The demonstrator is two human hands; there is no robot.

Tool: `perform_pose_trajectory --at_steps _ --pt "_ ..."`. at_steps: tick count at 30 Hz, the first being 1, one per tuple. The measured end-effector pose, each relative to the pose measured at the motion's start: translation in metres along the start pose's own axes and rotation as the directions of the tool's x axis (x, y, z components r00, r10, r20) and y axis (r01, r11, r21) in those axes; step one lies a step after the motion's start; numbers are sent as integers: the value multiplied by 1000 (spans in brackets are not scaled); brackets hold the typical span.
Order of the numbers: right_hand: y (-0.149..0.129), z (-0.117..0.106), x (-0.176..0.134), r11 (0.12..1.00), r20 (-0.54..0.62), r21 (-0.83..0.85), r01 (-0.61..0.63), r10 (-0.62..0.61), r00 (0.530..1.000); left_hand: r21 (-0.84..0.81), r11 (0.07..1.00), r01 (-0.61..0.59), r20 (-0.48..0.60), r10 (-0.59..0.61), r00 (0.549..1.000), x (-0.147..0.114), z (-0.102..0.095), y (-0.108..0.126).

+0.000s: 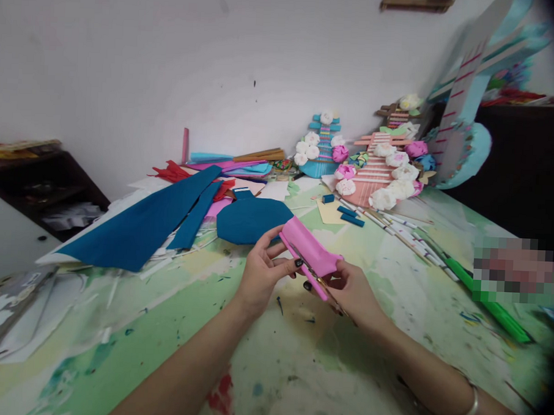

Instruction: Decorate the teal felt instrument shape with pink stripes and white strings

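Observation:
A pink sheet of paper or foam (309, 245) is held up over the middle of the table. My left hand (267, 268) grips its left end between thumb and fingers. My right hand (351, 290) is closed on a pair of scissors (325, 286), whose blades lie along the pink sheet near its lower edge. A narrow pink strip hangs below the blades. Just behind my hands lies a dark blue rounded cutout (253, 219) with a short neck.
Large dark blue pieces (143, 220) lie at left on scraps. Flower-decorated model instruments (323, 145) stand against the wall. Small blue rolls (352, 219), striped sticks (404, 234) and a green tool (488, 302) are at right. Papers (19, 312) lie at the left edge.

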State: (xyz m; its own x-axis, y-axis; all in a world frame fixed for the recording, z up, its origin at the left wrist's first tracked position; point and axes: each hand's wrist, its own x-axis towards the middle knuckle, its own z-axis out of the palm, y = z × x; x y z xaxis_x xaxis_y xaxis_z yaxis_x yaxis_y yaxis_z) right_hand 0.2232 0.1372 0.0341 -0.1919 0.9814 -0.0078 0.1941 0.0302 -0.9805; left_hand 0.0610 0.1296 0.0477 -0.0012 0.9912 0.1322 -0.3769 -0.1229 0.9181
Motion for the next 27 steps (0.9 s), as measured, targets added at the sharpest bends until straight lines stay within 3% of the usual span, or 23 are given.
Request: perform_pose_trajectory --at_steps 5,11,15,19,27 --pt "-8 0 -1 996 46 60 -69 66 997 -22 1000 21 -29 -22 999 0 0 3" --pt "-10 -11 5 997 136 -56 -48 55 989 1 1000 26 -157 -25 987 6 -10 10" --pt "-9 -23 12 999 187 -46 28 -19 982 -111 994 21 -247 -48 968 12 -18 14" --pt "-10 -29 14 1000 171 1 -29 29 985 -232 972 -36 -350 -49 935 15 -19 15" --pt "-5 -19 8 991 217 115 -65 38 975 -256 966 -43 -309 -39 950 12 -12 8"
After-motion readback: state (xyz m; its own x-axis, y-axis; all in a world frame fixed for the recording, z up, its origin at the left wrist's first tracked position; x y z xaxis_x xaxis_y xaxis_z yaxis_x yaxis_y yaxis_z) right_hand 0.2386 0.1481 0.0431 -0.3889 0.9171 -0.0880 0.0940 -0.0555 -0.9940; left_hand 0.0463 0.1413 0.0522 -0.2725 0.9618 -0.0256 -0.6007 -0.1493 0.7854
